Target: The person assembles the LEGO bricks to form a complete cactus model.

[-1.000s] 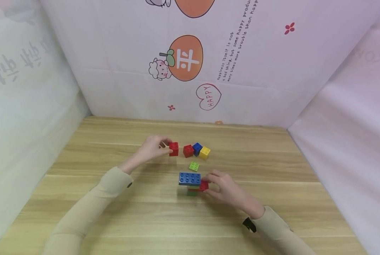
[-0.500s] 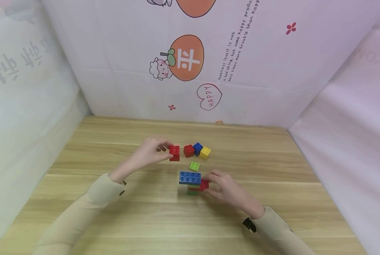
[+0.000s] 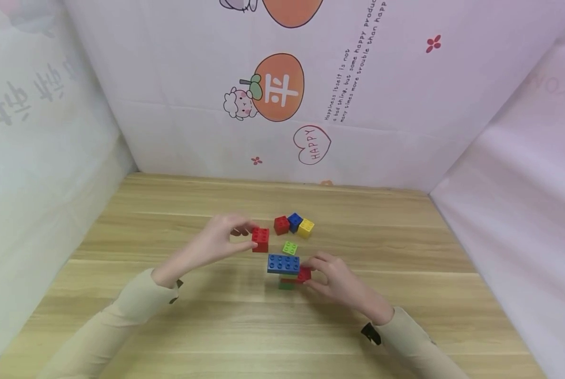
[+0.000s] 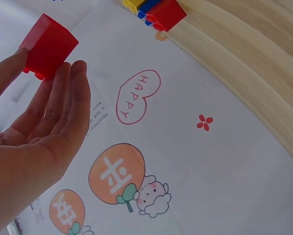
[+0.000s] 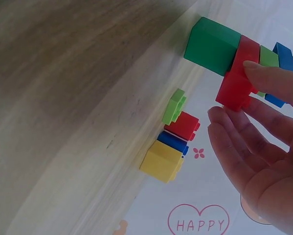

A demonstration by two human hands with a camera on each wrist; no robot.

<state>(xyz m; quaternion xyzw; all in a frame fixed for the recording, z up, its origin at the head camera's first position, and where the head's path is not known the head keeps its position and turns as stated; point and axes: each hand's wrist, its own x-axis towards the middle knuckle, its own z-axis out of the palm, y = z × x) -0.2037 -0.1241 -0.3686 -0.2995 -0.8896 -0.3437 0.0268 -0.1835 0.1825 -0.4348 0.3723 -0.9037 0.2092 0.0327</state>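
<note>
My left hand (image 3: 218, 239) pinches a red brick (image 3: 260, 240) between thumb and fingertips, held up off the table with its studs upward. The left wrist view shows the same red brick (image 4: 49, 45) at the fingertips. Just right of and nearer than it stands a small stack: a green brick (image 5: 213, 46) at the bottom, a longer red brick (image 5: 240, 73), a light green piece, and a blue brick (image 3: 283, 263) with two rows of studs on top. My right hand (image 3: 341, 279) grips the end of the stack's red brick that juts out to the right.
Behind the stack lies a flat light green brick (image 3: 289, 248). Farther back, a red brick (image 3: 281, 225), a dark blue brick (image 3: 295, 221) and a yellow brick (image 3: 306, 228) sit close together on the wooden table (image 3: 382, 237). White printed cloth (image 3: 382, 105) encloses the back and sides.
My left hand has brought its red brick nearer and slightly right, toward the stack. The right hand keeps its hold on the stack, with hardly any movement.
</note>
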